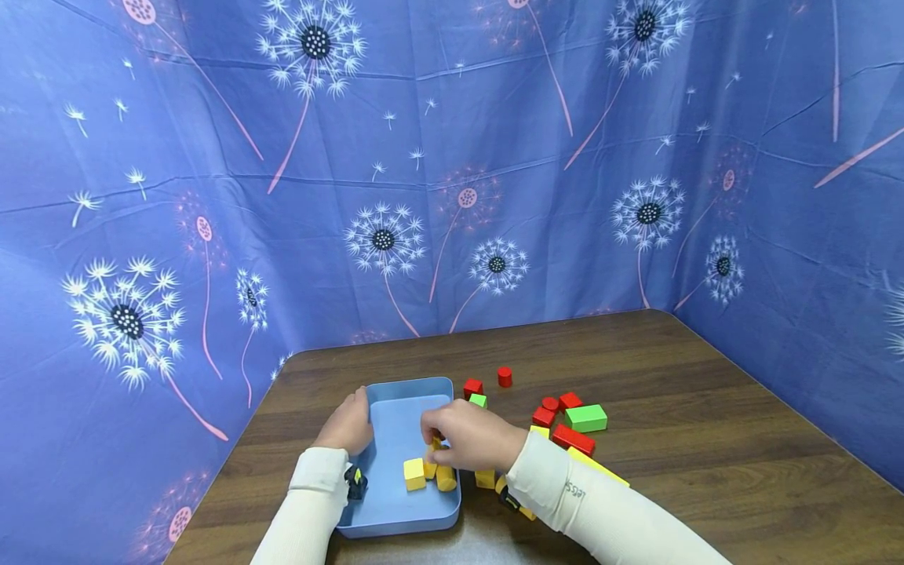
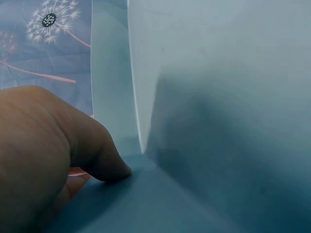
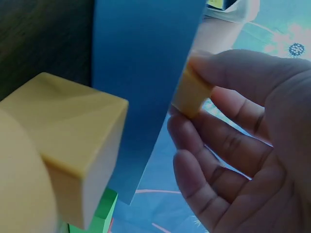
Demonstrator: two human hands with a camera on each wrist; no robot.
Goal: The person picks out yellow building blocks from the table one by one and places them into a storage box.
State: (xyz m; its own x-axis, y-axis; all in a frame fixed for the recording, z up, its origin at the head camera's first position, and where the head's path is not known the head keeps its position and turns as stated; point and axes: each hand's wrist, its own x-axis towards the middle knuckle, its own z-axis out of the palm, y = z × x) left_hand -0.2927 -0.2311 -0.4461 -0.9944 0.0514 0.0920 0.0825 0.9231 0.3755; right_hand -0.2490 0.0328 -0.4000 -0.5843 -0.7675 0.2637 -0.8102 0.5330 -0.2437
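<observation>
My left hand (image 1: 348, 424) grips the left wall of a blue tray (image 1: 399, 529). In the left wrist view its thumb (image 2: 104, 155) presses the inside of the wall while other fingers lie outside. Over the tray's right side, my right hand (image 1: 472, 435) pinches a small yellow block (image 3: 192, 94) between thumb and fingertips. Below that hand, a yellow cube (image 1: 414, 475) and a yellow cylinder (image 1: 446, 479) lie in the tray, with another yellow piece partly hidden between them. The right wrist view shows a large yellow block (image 3: 73, 121) near the blue wall (image 3: 141, 73).
Right of the tray, loose blocks lie on the wooden table (image 1: 706, 424): a green block (image 1: 586, 418), a red block (image 1: 574, 439), a long yellow block (image 1: 597, 466) and several others. A red cylinder (image 1: 504, 377) stands farther back. A blue dandelion-print cloth (image 1: 452, 157) hangs behind.
</observation>
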